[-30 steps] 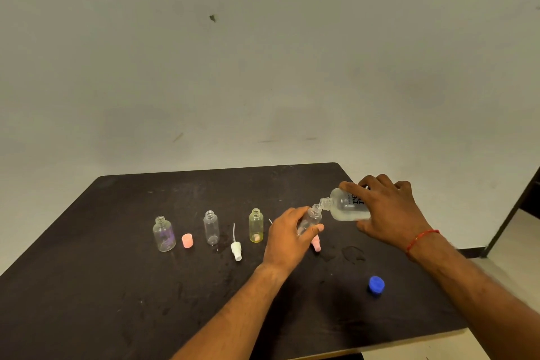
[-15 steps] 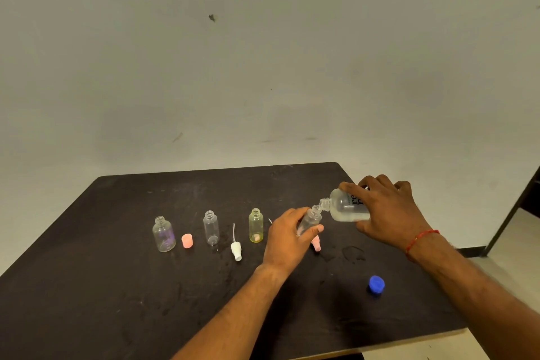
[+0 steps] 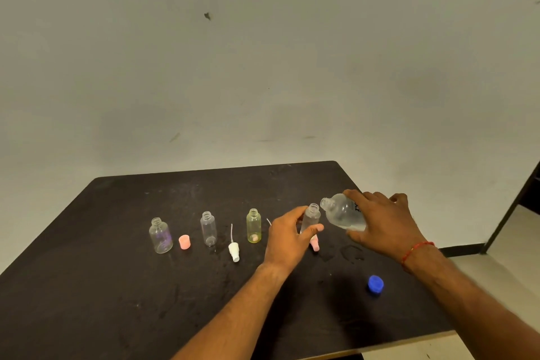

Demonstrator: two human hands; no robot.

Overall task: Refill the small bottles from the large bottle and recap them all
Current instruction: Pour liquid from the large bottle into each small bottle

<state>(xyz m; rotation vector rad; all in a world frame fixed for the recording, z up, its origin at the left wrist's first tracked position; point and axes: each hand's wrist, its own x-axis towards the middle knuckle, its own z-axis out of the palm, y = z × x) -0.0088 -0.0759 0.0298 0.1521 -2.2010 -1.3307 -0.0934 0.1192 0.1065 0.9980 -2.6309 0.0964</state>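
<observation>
My left hand grips a small clear bottle, open-necked and almost upright. My right hand holds the large clear bottle tipped on its side, its open mouth just right of the small bottle's neck and slightly apart from it. A little liquid lies in the large bottle's lower side. Three more uncapped small bottles stand in a row to the left: a purplish one, a clear one and a yellow one.
On the black table lie a pink cap, a white spray pump, a pink pump partly behind my left hand, and a blue cap near the right front. Wet marks show beside the pink pump. The table's right edge is close.
The large bottle's mouth has drawn back a little from the small bottle's neck, and the small bottle has come more upright. The hands stay in about the same place.
</observation>
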